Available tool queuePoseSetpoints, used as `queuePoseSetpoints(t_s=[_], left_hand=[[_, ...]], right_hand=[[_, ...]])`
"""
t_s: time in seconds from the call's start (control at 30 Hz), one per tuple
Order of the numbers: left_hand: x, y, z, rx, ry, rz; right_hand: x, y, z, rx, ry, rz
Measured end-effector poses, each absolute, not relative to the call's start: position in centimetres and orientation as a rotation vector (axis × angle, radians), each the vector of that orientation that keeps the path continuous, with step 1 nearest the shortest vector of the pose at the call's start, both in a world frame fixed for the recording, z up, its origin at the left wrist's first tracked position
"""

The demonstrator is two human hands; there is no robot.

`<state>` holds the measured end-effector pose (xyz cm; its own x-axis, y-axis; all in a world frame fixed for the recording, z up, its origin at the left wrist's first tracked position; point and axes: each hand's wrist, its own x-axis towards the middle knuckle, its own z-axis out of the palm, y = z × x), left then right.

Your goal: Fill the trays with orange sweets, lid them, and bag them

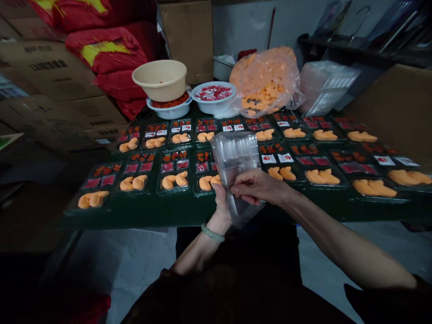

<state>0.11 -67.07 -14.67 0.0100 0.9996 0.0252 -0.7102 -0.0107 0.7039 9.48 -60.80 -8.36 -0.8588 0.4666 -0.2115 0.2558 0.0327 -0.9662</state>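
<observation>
Trays (173,191) in two rows hold orange pieces (182,178), sachets (167,167) and reddish bits (174,155). A clear, ridged plastic container (236,153) tilts above the desk (135,219), the left hand (223,207) clasping its lower left edge, the right hand (259,186) pinching it. Green desktop borders the near row.

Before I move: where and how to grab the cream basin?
Cream basin: probably by opposite sides of its rim, from above on the wearer's side, thumbs inside. The rim flares wide, and it appears to sit on the lower basin. Left hand and right hand are on the clear tray, so free them first.
</observation>
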Motion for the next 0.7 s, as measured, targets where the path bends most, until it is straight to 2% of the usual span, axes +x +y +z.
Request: queuePoseSetpoints(t_s=[0.1,0.23,0.3,0.5,0.7], left_hand=[[0.4,-66.8,-14.8,0.531,0.616,1.542],[0.9,-67.0,-14.6,0.359,0.739,1.726],[1.1,-67.2,-14.4,0.331,0.76,1.769],[1.5,-66.2,-14.0,0.329,0.768,1.788],[3.4,-64.3,-13.1,0.263,0.839,1.762]], right_hand=[[9.4,-61.4,-8.6,-0.78,-2.144,1.776],[9.3,-63.1,-7.9,-0.859,-2.316,1.047],[9.1,-63.7,-7.3,-0.875,-2.46,0.83],[9.8,-63.2,-5.4,-0.93,-2.414,0.769],[14.3,-62.7,-2.3,-0.742,-2.394,0.835]])
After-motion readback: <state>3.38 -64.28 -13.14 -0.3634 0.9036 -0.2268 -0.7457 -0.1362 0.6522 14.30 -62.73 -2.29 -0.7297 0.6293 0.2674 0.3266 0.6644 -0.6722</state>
